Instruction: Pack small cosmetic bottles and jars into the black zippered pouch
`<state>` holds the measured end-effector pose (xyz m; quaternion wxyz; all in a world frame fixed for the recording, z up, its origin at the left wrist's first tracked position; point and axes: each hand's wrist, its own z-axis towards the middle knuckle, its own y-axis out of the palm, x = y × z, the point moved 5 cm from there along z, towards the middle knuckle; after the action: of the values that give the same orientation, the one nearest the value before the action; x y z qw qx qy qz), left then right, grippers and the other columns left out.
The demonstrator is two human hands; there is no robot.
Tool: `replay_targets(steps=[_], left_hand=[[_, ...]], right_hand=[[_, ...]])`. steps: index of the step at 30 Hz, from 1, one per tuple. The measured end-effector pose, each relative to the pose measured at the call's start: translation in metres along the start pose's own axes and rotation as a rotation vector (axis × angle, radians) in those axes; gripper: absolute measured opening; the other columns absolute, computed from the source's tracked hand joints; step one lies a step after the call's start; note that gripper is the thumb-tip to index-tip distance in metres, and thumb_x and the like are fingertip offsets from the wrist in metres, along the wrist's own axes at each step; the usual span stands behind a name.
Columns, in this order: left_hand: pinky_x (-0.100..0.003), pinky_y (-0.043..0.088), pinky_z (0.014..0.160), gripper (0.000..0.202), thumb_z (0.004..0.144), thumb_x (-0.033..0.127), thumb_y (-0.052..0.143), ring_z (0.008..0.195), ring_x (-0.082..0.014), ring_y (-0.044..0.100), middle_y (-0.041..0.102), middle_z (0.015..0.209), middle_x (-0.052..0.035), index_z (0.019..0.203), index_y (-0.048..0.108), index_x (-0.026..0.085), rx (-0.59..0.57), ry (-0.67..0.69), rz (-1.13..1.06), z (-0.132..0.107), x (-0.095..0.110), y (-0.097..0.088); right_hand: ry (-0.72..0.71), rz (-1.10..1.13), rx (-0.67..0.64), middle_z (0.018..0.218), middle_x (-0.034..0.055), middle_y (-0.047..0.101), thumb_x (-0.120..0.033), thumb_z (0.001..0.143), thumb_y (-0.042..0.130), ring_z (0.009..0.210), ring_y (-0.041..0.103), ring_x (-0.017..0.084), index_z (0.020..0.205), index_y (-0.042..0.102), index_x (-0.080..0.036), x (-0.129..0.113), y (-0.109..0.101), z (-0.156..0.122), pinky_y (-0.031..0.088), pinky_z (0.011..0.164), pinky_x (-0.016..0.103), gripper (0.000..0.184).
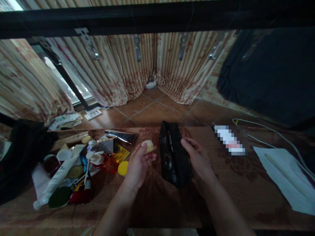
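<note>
My left hand point(137, 166) is closed on a small, round, cream-coloured jar point(148, 146), pinched between thumb and fingers left of the pouch. A black zip pouch point(179, 160) stands on the cloth-covered table with its mouth parted, showing a dark, shiny lining. My right hand point(199, 158) grips the pouch's right side, thumb near the top edge; its other fingers are mostly hidden. Close to my left wrist lie a yellow round lid point(122, 168), a yellow packet point(121, 153) and a dark metallic tube point(121, 136).
Several toiletries crowd the left side, including a white tube point(60, 172), a red pump bottle point(109, 164) and a glittery box point(107, 145). A black bag point(22, 157) sits far left. White paper point(283, 177) and a pale cable point(283, 135) lie at right.
</note>
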<state>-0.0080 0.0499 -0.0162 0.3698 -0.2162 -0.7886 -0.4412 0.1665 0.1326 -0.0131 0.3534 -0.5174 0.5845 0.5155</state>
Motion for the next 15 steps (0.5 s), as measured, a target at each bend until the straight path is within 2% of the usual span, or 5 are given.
replay_targets(steps=[6, 15], left_hand=[[-0.023, 0.044, 0.057, 0.025, 0.087, 0.034, 0.05, 0.056, -0.0118, 0.057, 0.072, 0.082, -0.0102, 0.096, 0.059, 0.013, -0.093, -0.155, -0.131, -0.0038, -0.0023, 0.0049], [-0.02, 0.037, 0.051, 0.027, 0.085, 0.034, 0.048, 0.05, -0.0087, 0.046, 0.067, 0.075, -0.0094, 0.091, 0.062, 0.012, -0.187, -0.223, -0.258, -0.0071, -0.002, 0.007]], right_hand=[[0.006, -0.01, 0.024, 0.08, 0.0018, 0.074, -0.049, 0.066, 0.081, 0.069, 0.069, 0.018, 0.095, 0.072, -0.022, 0.0011, -0.002, 0.0003, 0.054, 0.064, 0.028, 0.041], [0.027, -0.022, 0.051, 0.078, 0.0027, 0.074, -0.05, 0.065, 0.081, 0.065, 0.068, 0.019, 0.094, 0.072, -0.021, -0.0014, -0.0008, -0.0036, 0.052, 0.056, 0.028, 0.042]])
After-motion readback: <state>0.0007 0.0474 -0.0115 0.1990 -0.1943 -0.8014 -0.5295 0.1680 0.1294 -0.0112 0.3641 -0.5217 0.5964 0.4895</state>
